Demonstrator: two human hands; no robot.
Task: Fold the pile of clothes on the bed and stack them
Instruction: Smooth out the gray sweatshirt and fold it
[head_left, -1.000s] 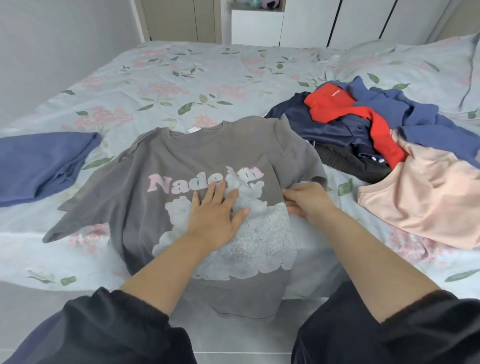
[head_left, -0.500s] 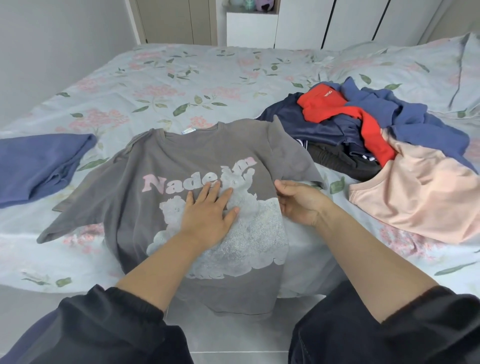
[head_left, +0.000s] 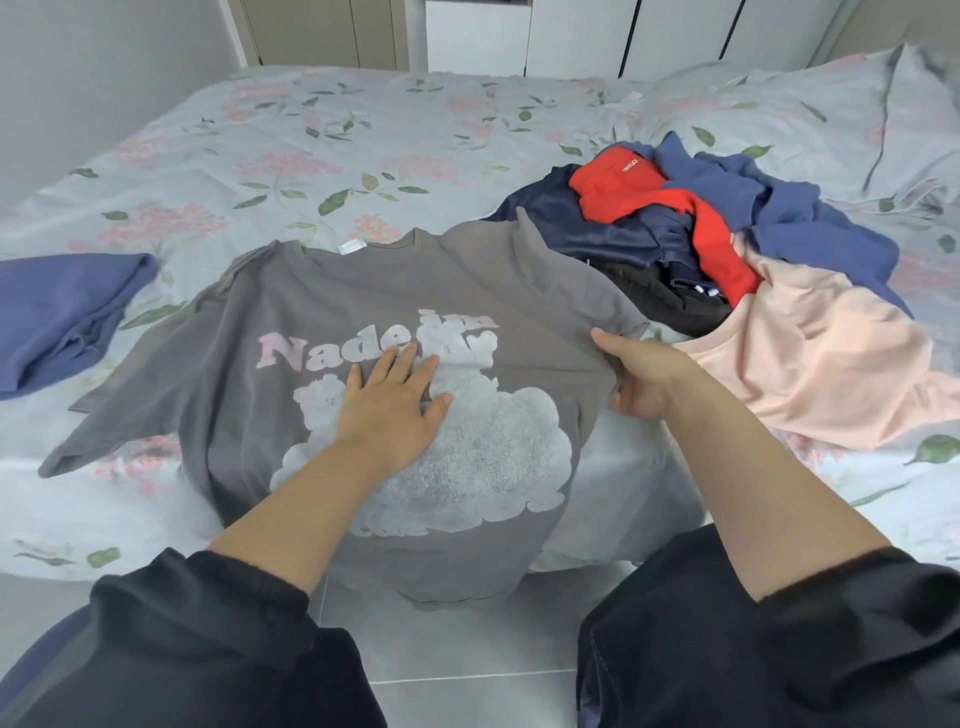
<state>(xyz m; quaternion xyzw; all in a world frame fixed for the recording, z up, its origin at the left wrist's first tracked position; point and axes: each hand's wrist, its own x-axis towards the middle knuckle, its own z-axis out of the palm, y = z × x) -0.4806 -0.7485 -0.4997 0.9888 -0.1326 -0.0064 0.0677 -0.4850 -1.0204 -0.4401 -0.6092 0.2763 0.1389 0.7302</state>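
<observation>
Grey T-shirt (head_left: 363, 291) (one), left fingers (head_left: 397, 359) flat on it, right fingers (head_left: 608, 341) curled round its edge.

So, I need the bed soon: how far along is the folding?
Done: one blue garment looks folded at the left. In hand: the grey tee, left hand pressing its print, right hand gripping its side. Remaining: the pile on the right, unfolded.

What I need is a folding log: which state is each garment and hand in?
grey T-shirt: spread out, print up, unfolded.
left hand: flat, pressing the print.
right hand: gripping the T-shirt's sleeve edge.
blue garment: folded, lying apart.
clothes pile: heaped, unfolded.
</observation>
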